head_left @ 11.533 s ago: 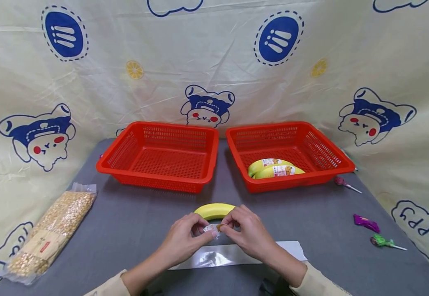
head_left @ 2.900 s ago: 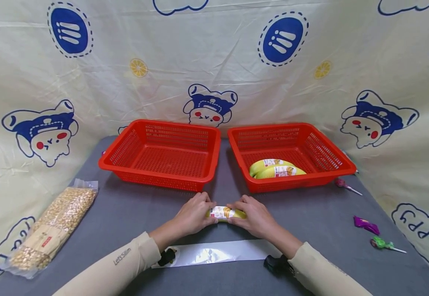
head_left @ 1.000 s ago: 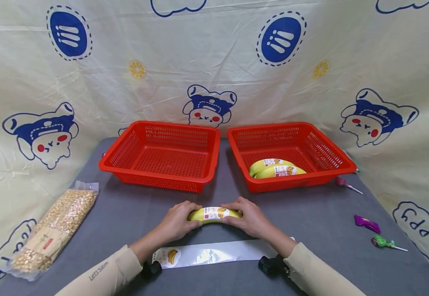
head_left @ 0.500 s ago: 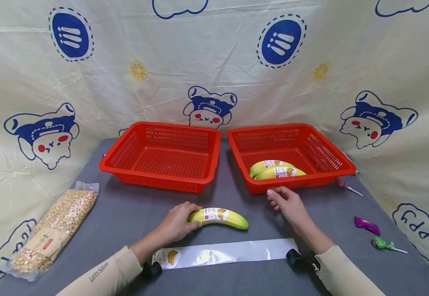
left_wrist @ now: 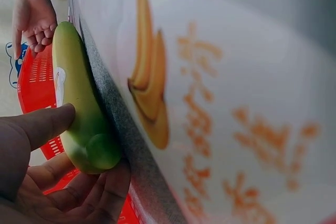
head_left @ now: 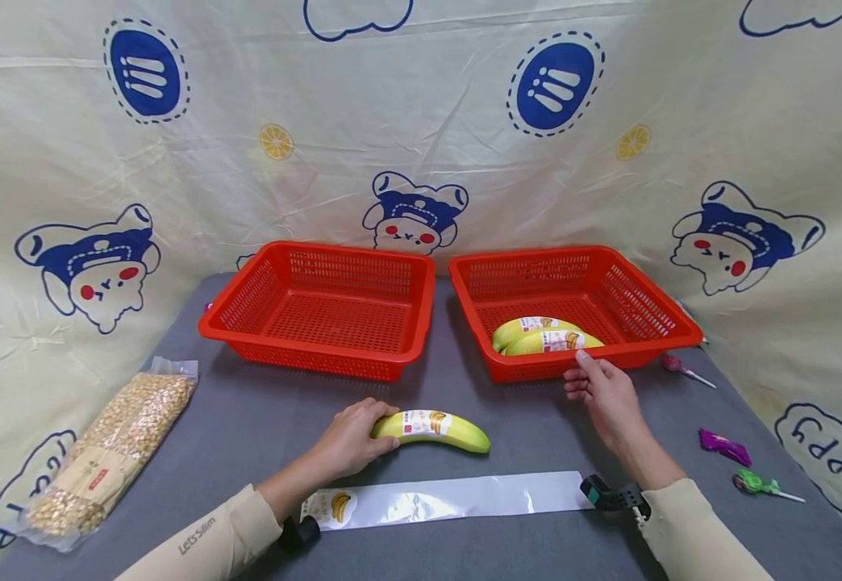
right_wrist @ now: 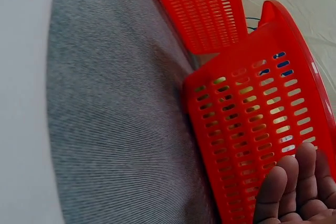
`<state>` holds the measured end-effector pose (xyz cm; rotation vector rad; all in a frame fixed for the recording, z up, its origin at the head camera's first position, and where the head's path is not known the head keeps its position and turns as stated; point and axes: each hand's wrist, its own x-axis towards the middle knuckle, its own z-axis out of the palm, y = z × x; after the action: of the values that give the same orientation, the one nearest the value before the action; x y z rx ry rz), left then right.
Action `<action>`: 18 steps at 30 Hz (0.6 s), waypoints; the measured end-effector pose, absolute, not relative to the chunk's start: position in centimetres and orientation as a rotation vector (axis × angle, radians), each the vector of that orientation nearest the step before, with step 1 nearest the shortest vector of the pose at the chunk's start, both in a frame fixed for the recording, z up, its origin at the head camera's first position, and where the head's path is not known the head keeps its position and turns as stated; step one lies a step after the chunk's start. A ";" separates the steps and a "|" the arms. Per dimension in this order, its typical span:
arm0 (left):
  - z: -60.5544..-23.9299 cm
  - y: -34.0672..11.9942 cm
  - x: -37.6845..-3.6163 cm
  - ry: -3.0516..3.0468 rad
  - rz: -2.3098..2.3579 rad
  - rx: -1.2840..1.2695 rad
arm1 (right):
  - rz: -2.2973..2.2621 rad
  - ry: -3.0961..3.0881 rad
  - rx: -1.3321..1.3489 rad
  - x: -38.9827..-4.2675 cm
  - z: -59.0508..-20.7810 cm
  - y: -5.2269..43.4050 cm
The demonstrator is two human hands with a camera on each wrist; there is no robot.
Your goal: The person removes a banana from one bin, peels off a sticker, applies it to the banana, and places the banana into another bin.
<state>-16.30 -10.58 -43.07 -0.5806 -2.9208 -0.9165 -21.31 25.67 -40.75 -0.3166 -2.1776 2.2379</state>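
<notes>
A yellow banana (head_left: 439, 429) with a white printed label lies on the grey cloth in the head view. Its left end is held by my left hand (head_left: 354, 436), thumb in front and fingers behind; the left wrist view shows the thumb on the peel and fingers under the greenish tip. My right hand (head_left: 604, 397) is at the front wall of the right red basket (head_left: 508, 369), thumb near the rim, fingers loosely bent, nothing in them. Inside that basket lie labelled bananas (head_left: 548, 340). A shiny label strip (head_left: 457, 496) with one banana sticker lies nearest the body.
A second red basket (head_left: 319, 355) stands at the back left. A clear bag of yellow kernels (head_left: 119, 444) lies on the left. Along the right side are a red lollipop (head_left: 675, 365), a purple wrapped candy (head_left: 724, 445) and a green lollipop (head_left: 755, 482).
A label taken between both hands is now on the banana. My right hand has let go of the banana and moved right and forward to the basket. The left hand keeps its hold.
</notes>
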 end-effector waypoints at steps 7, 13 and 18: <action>-43.0 -10.4 -16.3 -2.929 -0.916 -0.570 | 2.266 -2.083 -0.376 -21.7 -41.2 25.8; -42.8 -10.3 -16.2 -2.940 -0.901 -0.582 | 2.344 -1.979 -0.332 -22.0 -41.4 26.0; -41.8 -10.3 -16.1 -2.948 -0.901 -0.620 | 2.366 -1.943 -0.316 -22.1 -41.6 25.9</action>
<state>-16.12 -10.33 -41.81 -0.6198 -2.9483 -0.9007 -22.14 25.88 -41.59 -0.3157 -1.9433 2.3660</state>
